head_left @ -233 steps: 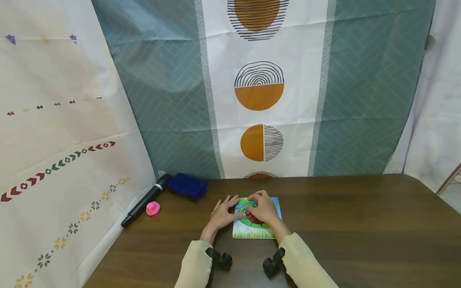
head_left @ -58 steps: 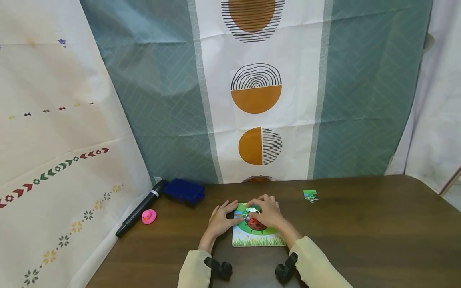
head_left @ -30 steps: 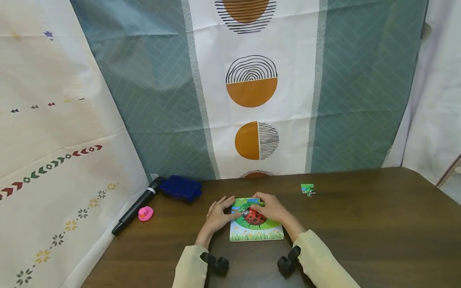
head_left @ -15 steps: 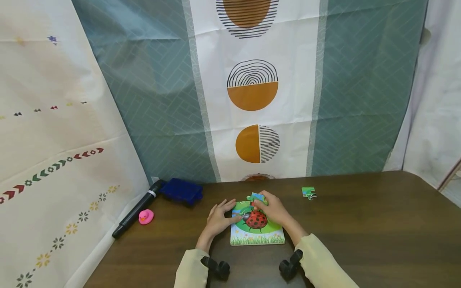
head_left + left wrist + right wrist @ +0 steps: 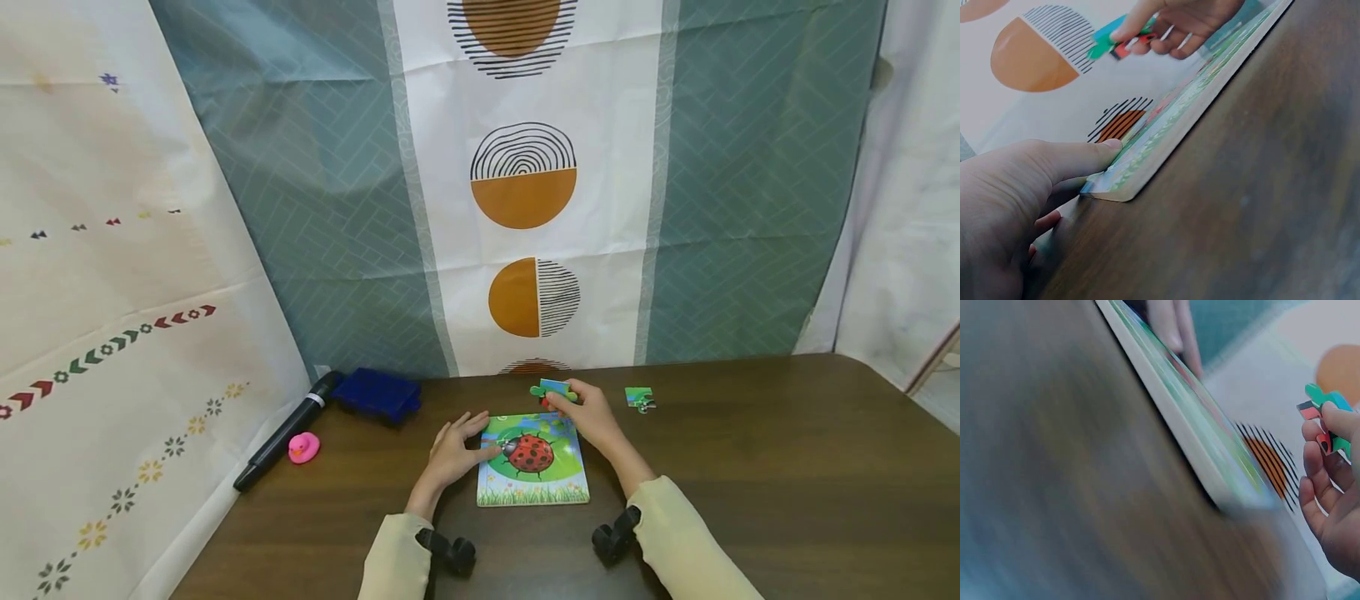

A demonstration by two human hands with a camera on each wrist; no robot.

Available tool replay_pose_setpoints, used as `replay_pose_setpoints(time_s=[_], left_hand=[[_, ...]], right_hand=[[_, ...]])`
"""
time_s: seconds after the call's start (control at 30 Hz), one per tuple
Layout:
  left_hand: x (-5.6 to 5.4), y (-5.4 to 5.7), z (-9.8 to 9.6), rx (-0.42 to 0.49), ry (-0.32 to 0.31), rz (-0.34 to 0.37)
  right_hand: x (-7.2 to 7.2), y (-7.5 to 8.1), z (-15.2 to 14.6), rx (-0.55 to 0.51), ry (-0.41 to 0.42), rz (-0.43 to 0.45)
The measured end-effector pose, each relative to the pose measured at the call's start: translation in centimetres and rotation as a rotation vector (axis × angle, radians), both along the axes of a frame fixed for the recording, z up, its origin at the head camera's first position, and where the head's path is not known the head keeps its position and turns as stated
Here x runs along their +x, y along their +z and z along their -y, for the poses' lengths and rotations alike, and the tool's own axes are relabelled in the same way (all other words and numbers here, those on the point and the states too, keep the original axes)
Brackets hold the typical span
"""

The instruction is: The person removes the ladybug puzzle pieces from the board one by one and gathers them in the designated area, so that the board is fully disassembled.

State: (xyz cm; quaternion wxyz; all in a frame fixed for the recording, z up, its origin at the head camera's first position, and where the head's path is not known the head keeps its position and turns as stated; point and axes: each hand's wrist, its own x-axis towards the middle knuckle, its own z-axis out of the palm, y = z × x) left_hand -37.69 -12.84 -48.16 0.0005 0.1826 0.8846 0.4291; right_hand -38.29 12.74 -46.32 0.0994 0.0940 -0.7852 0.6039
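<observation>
A square ladybug puzzle board (image 5: 532, 487) lies flat on the table. My left hand (image 5: 452, 454) is at its left side, fingers spread straight and thumb resting on the board; in the left wrist view the thumb (image 5: 1079, 159) lies on top near a corner. Beyond the board's far edge, my right hand (image 5: 592, 414) pinches a puzzle piece (image 5: 553, 389) between thumb and fingers, raised above the table. The right wrist view shows that piece (image 5: 1325, 419) with green, blue, red and black parts. Another puzzle piece (image 5: 640, 398) lies at the back, to the right of my right hand.
A pink rubber duck (image 5: 303, 447) sits on the left, beside a big black marker-shaped object (image 5: 288, 431) along the table's left edge. A dark blue object (image 5: 377, 395) lies at the back left. Patterned cloth (image 5: 360, 208) hangs behind the brown table (image 5: 750, 475).
My right hand has lifted the puzzle piece off the board and carried it back and to the right. The other piece came onto the table earlier. My left hand stays on the board.
</observation>
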Motion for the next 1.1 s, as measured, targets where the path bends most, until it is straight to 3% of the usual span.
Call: replay_pose_setpoints(time_s=[0.13, 0.3, 0.47, 0.6, 0.77, 1.1], left_hand=[[0.5, -0.5, -0.1, 0.019, -0.024, 0.001], [1.5, -1.4, -0.1, 0.001, -0.038, 0.028], [1.6, -1.1, -0.2, 0.015, -0.032, 0.011], [1.3, -0.8, -0.3, 0.015, -0.032, 0.007], [1.1, -0.8, -0.3, 0.022, -0.034, 0.008], [0.3, -0.1, 0.3, 0.026, -0.021, -0.013]], right_hand=[[0.3, -0.5, -3.3, 0.036, -0.104, 0.038], [2.1, -1.5, -9.0, 0.098, -0.202, 0.139], [3.2, -1.5, -14.5, 0.143, -0.267, 0.200], [3.3, -1.5, -17.5, 0.243, -0.306, 0.202], [2.7, -1.3, -18.6, 0.375, -0.335, 0.196], [1.1, -0.9, -17.7, 0.549, -0.342, 0.159]])
